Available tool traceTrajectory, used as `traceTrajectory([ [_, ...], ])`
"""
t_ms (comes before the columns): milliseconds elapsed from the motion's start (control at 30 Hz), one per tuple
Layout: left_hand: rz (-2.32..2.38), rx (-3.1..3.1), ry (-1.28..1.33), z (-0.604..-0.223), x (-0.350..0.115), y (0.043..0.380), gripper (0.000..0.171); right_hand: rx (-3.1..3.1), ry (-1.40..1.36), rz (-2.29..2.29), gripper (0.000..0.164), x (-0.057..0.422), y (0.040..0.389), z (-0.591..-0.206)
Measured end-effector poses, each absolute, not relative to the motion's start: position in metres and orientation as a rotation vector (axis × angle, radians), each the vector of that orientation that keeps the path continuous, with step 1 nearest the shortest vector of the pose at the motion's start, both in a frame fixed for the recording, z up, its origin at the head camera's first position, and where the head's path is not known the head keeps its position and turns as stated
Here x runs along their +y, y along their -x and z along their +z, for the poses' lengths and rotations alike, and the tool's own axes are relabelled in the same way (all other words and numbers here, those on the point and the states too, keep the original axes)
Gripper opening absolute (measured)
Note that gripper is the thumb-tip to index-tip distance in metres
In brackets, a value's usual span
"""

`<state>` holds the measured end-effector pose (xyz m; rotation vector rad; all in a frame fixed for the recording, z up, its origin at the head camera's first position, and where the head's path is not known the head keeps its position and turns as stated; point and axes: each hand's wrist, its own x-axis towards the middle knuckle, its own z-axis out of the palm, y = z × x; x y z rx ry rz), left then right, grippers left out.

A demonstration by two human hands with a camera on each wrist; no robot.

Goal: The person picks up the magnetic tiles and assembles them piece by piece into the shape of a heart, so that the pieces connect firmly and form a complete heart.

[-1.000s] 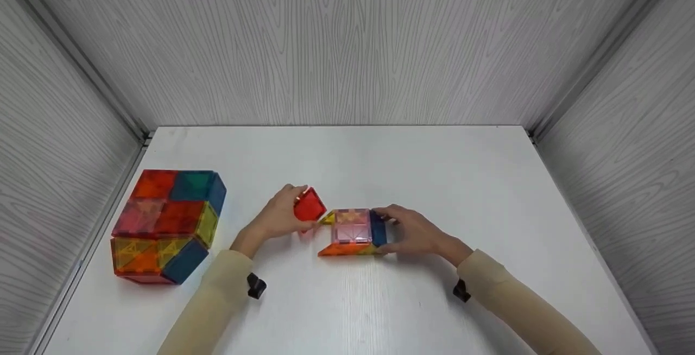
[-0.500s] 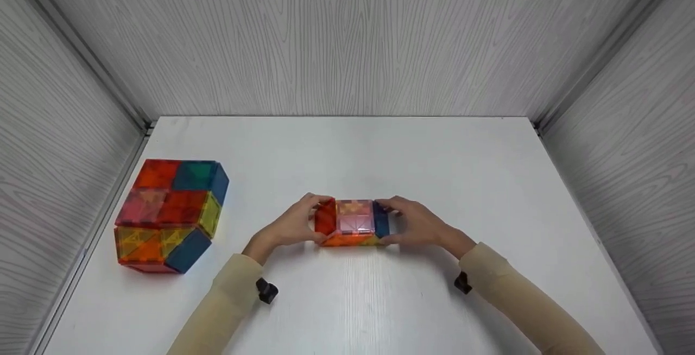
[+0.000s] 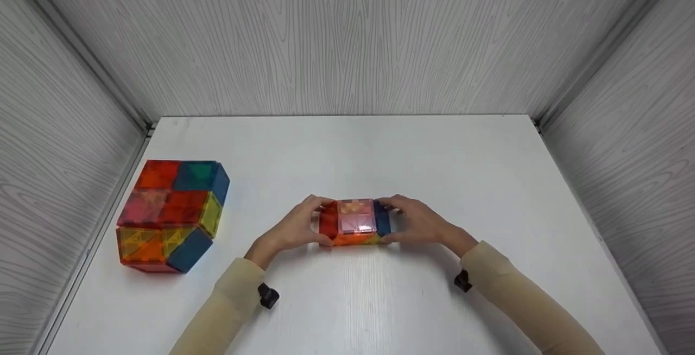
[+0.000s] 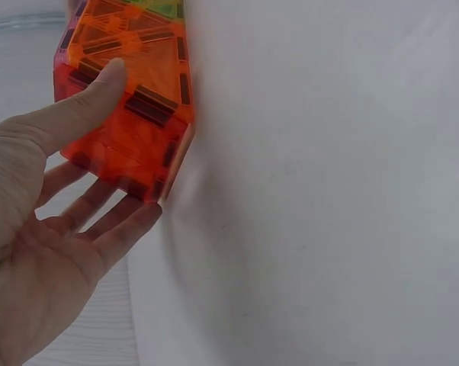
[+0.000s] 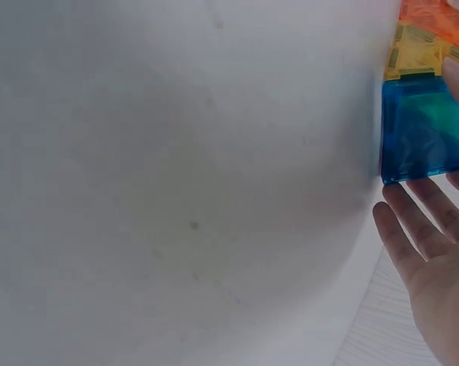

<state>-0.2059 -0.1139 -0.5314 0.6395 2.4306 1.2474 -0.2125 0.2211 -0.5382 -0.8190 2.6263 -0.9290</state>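
A small block of see-through magnetic tiles (image 3: 356, 215) sits on the table in the head view, with a pink top. My left hand (image 3: 293, 227) grips its left end, where a red square tile (image 4: 126, 149) slopes outward. In the left wrist view the thumb lies on an orange side tile (image 4: 157, 65), with the fingertips along the red tile's edge. At the opposite end my right hand (image 3: 421, 222) holds the block between thumb and fingers, around a sloping blue tile (image 5: 424, 130). A yellow triangle tile (image 5: 420, 49) adjoins that blue one.
A larger magnetic-tile block (image 3: 171, 208) in red, teal, pink, yellow and blue stands on the left of the white table (image 3: 434, 300). Grey wood-grain panels (image 3: 347, 40) enclose the back and sides.
My left hand has brought the red tile rightward from a tilted, separate position onto the block's left end. My right hand has kept its hold on the blue end.
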Motion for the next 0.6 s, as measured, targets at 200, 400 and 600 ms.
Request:
traceTrajectory([
  [200,1.222,2.57,-0.76,-0.535,-0.11,0.191,0.082,2.614,0.829,-1.004,0.086,0.222,0.206,-0.535],
  [400,1.064,2.81,-0.867,-0.54,-0.104,0.172,0.082,2.543,0.644,-1.198,0.08,0.222,0.201,-0.534],
  [600,1.02,2.866,-0.923,-0.542,-0.099,0.162,0.083,2.472,0.565,-1.203,0.078,0.222,0.198,-0.53],
])
